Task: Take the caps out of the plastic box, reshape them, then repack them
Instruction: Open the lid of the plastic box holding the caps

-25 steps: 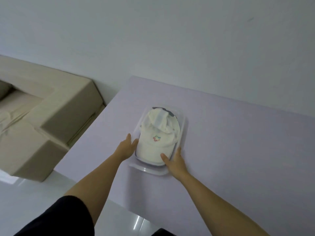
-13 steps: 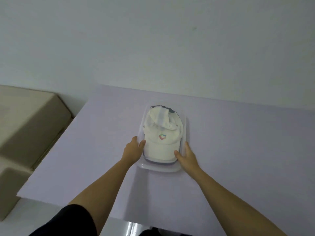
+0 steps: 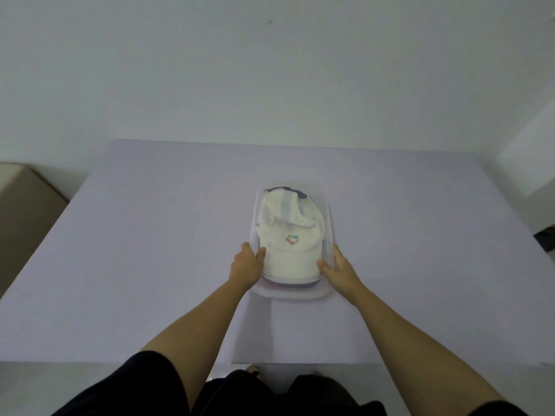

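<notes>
Clear plastic box (image 3: 329,223) on lilac desk (image 3: 150,250), white cap (image 3: 289,244) on top inside. L hand (image 3: 247,263) & R hand (image 3: 341,267) flank box's near end, thumbs touching brim.

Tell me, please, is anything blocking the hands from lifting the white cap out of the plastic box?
Nothing visible. The plastic box has no lid on it, the white cap lies on top, and the left hand and right hand already flank its brim.

A plain room (likely a home): lavender table (image 3: 150,250), bare white wall (image 3: 270,70), beige sofa (image 3: 21,205)
</notes>
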`<state>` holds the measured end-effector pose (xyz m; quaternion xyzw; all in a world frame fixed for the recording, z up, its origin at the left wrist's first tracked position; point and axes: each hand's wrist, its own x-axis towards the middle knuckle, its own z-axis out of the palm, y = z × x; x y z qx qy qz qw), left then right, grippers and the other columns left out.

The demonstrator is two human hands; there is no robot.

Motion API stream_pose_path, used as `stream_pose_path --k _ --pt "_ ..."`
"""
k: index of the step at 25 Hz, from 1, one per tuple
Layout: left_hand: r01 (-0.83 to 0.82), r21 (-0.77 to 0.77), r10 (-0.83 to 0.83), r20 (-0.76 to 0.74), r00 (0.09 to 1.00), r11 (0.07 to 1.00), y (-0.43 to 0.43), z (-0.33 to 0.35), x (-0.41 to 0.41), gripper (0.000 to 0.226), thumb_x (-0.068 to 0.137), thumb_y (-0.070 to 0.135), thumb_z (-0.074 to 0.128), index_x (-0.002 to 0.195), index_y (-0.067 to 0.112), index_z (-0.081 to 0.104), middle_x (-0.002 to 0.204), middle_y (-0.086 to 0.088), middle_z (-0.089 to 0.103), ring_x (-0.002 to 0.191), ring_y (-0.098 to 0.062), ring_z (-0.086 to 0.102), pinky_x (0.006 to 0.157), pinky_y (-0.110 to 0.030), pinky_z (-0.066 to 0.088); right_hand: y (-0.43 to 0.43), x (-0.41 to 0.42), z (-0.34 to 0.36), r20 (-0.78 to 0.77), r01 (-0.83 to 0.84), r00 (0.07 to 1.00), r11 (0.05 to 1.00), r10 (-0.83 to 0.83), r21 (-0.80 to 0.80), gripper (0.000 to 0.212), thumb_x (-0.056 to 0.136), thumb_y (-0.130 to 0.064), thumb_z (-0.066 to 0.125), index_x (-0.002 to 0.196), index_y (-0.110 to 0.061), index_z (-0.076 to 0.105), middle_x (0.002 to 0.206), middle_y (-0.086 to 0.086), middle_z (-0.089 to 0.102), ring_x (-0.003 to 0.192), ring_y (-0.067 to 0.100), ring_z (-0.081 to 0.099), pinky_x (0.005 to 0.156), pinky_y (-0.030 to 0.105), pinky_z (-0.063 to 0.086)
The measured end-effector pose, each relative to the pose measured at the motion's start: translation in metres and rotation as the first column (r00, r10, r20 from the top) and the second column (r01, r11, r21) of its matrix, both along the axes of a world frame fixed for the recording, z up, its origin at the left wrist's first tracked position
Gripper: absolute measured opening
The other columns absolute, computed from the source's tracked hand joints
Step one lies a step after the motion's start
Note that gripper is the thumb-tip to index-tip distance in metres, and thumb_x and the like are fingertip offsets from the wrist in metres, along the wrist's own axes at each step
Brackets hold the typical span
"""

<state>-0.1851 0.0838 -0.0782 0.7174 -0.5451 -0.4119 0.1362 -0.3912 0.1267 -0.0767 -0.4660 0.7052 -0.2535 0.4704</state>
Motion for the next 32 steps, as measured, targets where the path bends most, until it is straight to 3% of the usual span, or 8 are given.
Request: stream_pose_path --k 5,8,10,12,14,26,30,32 --pt "-0.152 -0.008 0.152 -0.008 0.988 0.988 0.005 -0.004 0.001 0.063 0.090 0.045 0.054 0.127 -0.003 0.038 0.122 -0.020 0.054 0.107 -0.034 0.054 0.086 -0.039 0.046 -0.003 -0.002 -0.008 0.076 0.022 0.997 0.999 -0.024 0.033 0.069 0.098 -0.030 0.043 0.150 -0.015 0.001 0.159 0.002 0.006 0.146 0.017 0.010 0.116 0.032 0.012" --pt "-0.297 0.161 0.305 -0.030 0.952 0.941 0.020 -0.014 0.004 0.071 0.080 0.053 0.063 0.117 -0.005 0.047 0.091 -0.013 0.055 0.083 -0.027 0.057 0.060 -0.031 0.046 -0.003 0.001 -0.012 0.076 0.035 0.996 0.999 -0.037 0.023 0.065 0.100 -0.029 0.037 0.150 -0.015 -0.003 0.159 0.001 0.001 0.146 0.016 0.005 0.116 0.031 0.010" --pt "-0.330 0.228 0.355 -0.080 0.931 0.916 0.026 -0.018 0.005 0.062 0.077 0.053 0.067 0.097 -0.004 0.057 0.069 -0.007 0.047 0.066 -0.021 0.053 0.048 -0.025 0.036 -0.001 0.004 -0.014 0.070 0.058 0.996 0.998 -0.057 -0.011 0.066 0.100 -0.030 0.037 0.150 -0.014 -0.002 0.160 0.002 0.002 0.146 0.016 0.006 0.115 0.030 0.010" --pt "-0.369 0.229 0.397 -0.087 0.914 0.901 0.027 -0.018 0.004 0.051 0.076 0.048 0.070 0.062 0.005 0.045 0.057 -0.004 0.040 0.052 -0.016 0.041 0.047 -0.025 0.031 0.000 0.008 -0.015 0.064 0.092 0.994 0.995 -0.090 -0.034 0.068 0.098 -0.035 0.041 0.150 -0.017 0.000 0.159 0.002 0.007 0.145 0.019 0.012 0.114 0.031 0.014" --pt "-0.377 0.228 0.405 -0.093 0.909 0.898 0.028 -0.014 0.005 0.056 0.076 0.044 0.072 0.053 0.011 0.033 0.053 -0.003 0.036 0.048 -0.016 0.035 0.047 -0.025 0.029 -0.002 0.009 -0.015 0.058 0.112 0.992 0.994 -0.111 -0.012 0.071 0.096 -0.039 0.044 0.150 -0.020 0.002 0.158 0.002 0.013 0.144 0.023 0.019 0.113 0.033 0.019" --pt "-0.305 0.246 0.339 -0.109 0.935 0.920 0.031 0.002 0.006 0.044 0.075 0.044 0.064 0.066 0.010 0.038 0.066 -0.007 0.038 0.063 -0.018 0.038 0.051 -0.028 0.028 -0.003 0.010 -0.016 0.031 0.097 0.995 0.995 -0.096 -0.023 0.070 0.097 -0.036 0.042 0.150 -0.018 -0.001 0.158 0.005 0.015 0.143 0.025 0.021 0.112 0.034 0.020" --pt "-0.221 0.248 0.249 -0.087 0.965 0.943 0.029 0.009 0.013 0.041 0.079 0.045 0.064 0.073 0.009 0.047 0.069 -0.008 0.053 0.058 -0.018 0.052 0.059 -0.028 0.044 -0.002 0.010 -0.017 0.047 0.102 0.994 0.995 -0.101 -0.020 0.070 0.097 -0.037 0.043 0.150 -0.019 0.001 0.158 0.004 0.014 0.143 0.024 0.020 0.112 0.033 0.020" --pt "-0.219 0.226 0.242 -0.077 0.967 0.949 0.030 0.010 0.014 0.041 0.079 0.044 0.065 0.074 0.009 0.045 0.067 -0.006 0.050 0.057 -0.017 0.051 0.060 -0.029 0.046 0.000 0.010 -0.017 0.073 0.120 0.990 0.993 -0.119 -0.011 0.070 0.096 -0.038 0.045 0.150 -0.022 0.004 0.157 0.002 0.017 0.143 0.023 0.022 0.111 0.033 0.022"
